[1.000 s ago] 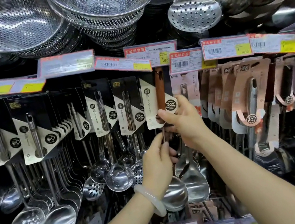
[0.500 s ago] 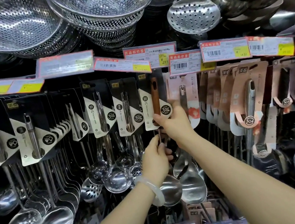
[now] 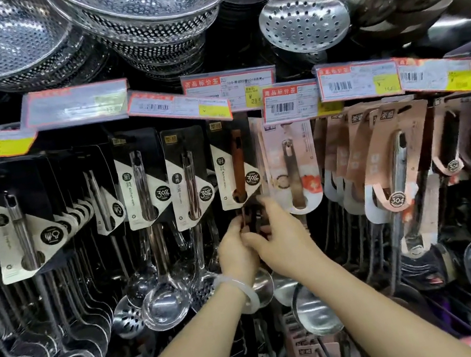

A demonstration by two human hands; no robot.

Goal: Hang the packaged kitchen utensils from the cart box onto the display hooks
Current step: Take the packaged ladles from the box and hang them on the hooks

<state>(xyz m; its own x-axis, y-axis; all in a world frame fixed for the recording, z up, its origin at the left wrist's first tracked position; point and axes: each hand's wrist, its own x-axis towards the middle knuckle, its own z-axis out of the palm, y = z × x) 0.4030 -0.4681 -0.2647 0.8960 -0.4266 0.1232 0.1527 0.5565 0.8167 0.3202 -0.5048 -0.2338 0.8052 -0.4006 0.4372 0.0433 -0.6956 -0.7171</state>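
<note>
Both hands are up in front of a wall of hanging kitchen tools. The left hand [image 3: 236,250], with a pale bracelet [image 3: 242,293] on its wrist, has its fingers curled round the thin metal stem of the ladle [image 3: 259,284], just under the ladle's card. The right hand [image 3: 283,242] sits just beside it, touching it, with its fingers bent in at the same stem; it is too blurry to tell if that grip is really clamped on it.

The ladle has a brown wooden handle [image 3: 239,165] and sits in a black and white card [image 3: 233,163]. The card hangs up high on the wall, between another black card with a soup ladle [image 3: 188,177] on its left and a pink card [image 3: 292,168] on its right. The ladle's shiny bowl shows just behind the left wrist.

More black cards with spoons hang in rows to the left, and more pink cards hang to the right. Price tags [image 3: 290,101] run in a line above all the cards. Big metal strainer bowls [image 3: 141,9] and a spoon with holes [image 3: 305,19] hang at the top
</note>
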